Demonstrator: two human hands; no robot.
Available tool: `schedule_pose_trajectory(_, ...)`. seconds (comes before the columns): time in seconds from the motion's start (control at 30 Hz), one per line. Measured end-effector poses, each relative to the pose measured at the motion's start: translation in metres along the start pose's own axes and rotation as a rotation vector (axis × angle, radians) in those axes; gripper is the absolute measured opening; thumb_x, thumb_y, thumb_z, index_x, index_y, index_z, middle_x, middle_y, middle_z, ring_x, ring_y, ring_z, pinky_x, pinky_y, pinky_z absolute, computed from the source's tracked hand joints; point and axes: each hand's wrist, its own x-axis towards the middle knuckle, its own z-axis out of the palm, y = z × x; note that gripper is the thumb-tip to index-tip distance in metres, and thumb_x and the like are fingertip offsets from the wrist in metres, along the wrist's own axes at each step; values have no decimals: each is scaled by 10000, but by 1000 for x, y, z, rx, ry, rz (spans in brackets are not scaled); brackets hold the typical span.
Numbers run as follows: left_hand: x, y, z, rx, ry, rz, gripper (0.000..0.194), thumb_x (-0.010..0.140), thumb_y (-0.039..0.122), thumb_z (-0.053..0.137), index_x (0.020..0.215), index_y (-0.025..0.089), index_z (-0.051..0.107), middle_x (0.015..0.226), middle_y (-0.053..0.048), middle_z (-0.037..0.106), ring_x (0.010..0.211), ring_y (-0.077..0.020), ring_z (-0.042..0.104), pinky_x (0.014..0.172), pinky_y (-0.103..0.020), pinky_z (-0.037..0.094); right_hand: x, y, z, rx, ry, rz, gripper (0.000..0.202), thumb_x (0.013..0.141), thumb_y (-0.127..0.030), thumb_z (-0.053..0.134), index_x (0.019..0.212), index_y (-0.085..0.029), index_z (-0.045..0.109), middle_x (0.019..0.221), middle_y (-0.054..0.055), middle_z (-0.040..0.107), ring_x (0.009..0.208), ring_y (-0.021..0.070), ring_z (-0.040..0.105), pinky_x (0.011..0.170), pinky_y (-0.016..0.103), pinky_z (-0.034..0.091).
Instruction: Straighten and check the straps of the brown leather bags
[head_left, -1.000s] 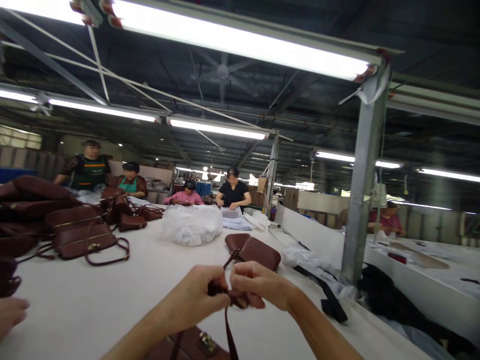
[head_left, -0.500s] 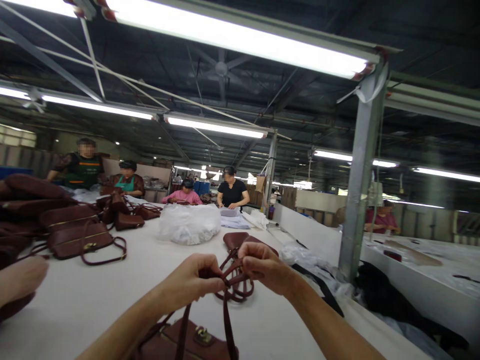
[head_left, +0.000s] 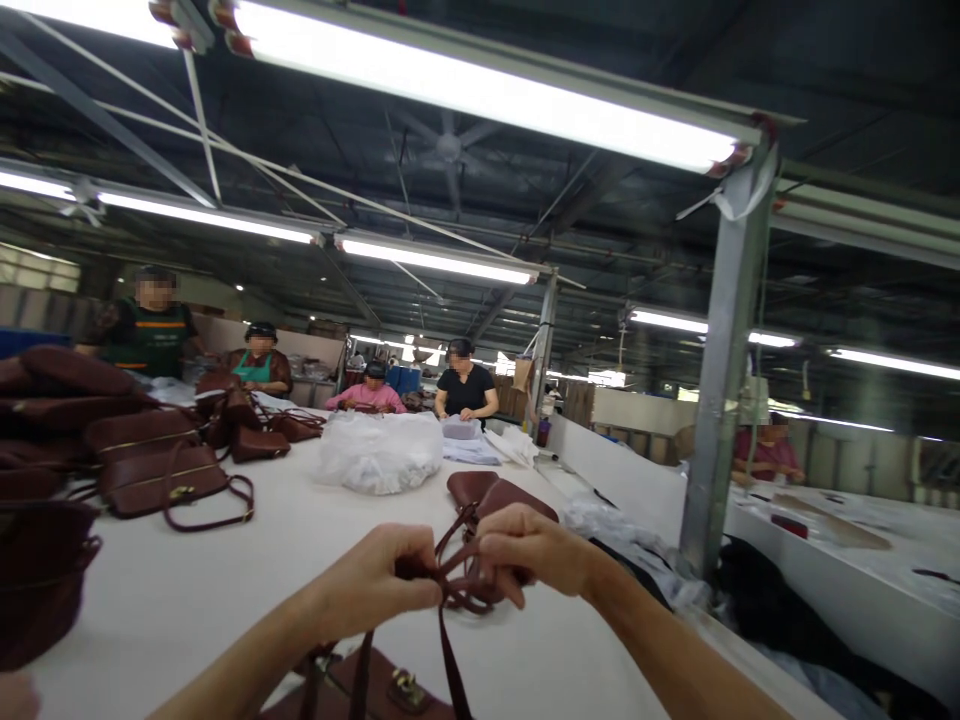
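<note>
My left hand (head_left: pixel 390 575) pinches a brown strap (head_left: pixel 450 640) near the middle of the view. Close on its right, my right hand (head_left: pixel 529 550) grips another part of the strap, its lower fingers partly spread. Straps hang down from my hands to a brown bag (head_left: pixel 375 685) with a gold clasp at the bottom edge, partly cut off by the frame. Just behind my right hand, another brown bag (head_left: pixel 514 497) lies on the white table (head_left: pixel 187 600), with looped straps beside it.
Brown bags (head_left: pixel 161 480) are piled at the left. A clear plastic bundle (head_left: pixel 379 450) sits further back. A metal post (head_left: pixel 724 380) and black cloth (head_left: pixel 795 610) are at the right. Several people work around the tables. Part of a person's hand (head_left: pixel 16 695) shows at the lower left.
My hands have shifted slightly down, still on the strap, and my right hand's lower fingers have spread. At the left, another person's hand has moved down, uncovering a brown bag.
</note>
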Motion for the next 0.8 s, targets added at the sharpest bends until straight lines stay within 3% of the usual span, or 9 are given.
schedule_pose_trajectory(0.1, -3, -8, -4, -82, 16, -60, 222, 663, 376, 635, 755, 200, 535, 570, 81, 531, 472, -89, 440, 452, -218, 329, -8, 4, -14, 128, 264, -211, 570, 791, -756, 632, 690, -198, 578, 460, -77, 488, 377, 56, 214, 404, 235, 139)
schedule_pose_trajectory(0.2, -5, -11, -4, -108, 34, -100, 236, 616, 361, 654, 739, 204, 528, 539, 89, 524, 452, -82, 425, 431, -211, 294, -19, 0, -28, 146, 256, -178, 533, 770, -711, 698, 724, -190, 596, 541, -51, 555, 403, 52, 196, 402, 233, 127)
schedule_pose_trajectory(0.27, -6, -11, -3, -94, 30, -107, 198, 593, 303, 663, 710, 196, 545, 506, 102, 489, 454, -76, 391, 429, -208, 254, -25, -9, -30, 93, 94, -47, 580, 791, -721, 666, 765, -142, 674, 502, -10, 591, 353, 50, 236, 362, 235, 113)
schedule_pose_trajectory(0.37, -6, -9, -1, -65, 23, -73, 139, 584, 236, 655, 682, 183, 572, 508, 107, 459, 494, -74, 354, 457, -211, 222, -27, -24, -22, -141, -252, 264, 735, 892, -760, 469, 902, -79, 747, 459, 8, 612, 313, 58, 265, 320, 225, 137)
schedule_pose_trajectory(0.43, -5, -7, -1, -59, 36, -41, 123, 589, 220, 651, 678, 178, 577, 528, 105, 455, 522, -75, 343, 478, -215, 209, -24, -31, -14, -247, -333, 402, 588, 888, -672, 574, 887, -112, 750, 487, -13, 634, 346, 57, 351, 344, 189, 222)
schedule_pose_trajectory(0.53, -4, -2, -1, -100, 44, -27, 156, 622, 283, 657, 705, 186, 566, 535, 100, 469, 517, -80, 354, 480, -218, 216, -16, -30, -6, -94, -111, 206, 380, 774, -506, 781, 746, -134, 711, 467, -38, 607, 381, 67, 445, 380, 173, 288)
schedule_pose_trajectory(0.63, -6, 2, 2, -156, 23, -40, 206, 630, 338, 671, 734, 188, 575, 547, 85, 516, 498, -84, 392, 472, -218, 253, -8, -23, -7, 80, 87, -27, 416, 753, -524, 797, 711, -126, 682, 402, -61, 521, 340, 52, 355, 356, 186, 219)
schedule_pose_trajectory(0.8, -12, -3, 8, -252, 37, -66, 146, 617, 278, 652, 698, 175, 587, 559, 59, 561, 518, -89, 445, 491, -214, 324, 2, -7, -16, 189, 243, -66, 471, 715, -569, 819, 691, -129, 654, 404, -49, 507, 341, 51, 346, 350, 190, 180)
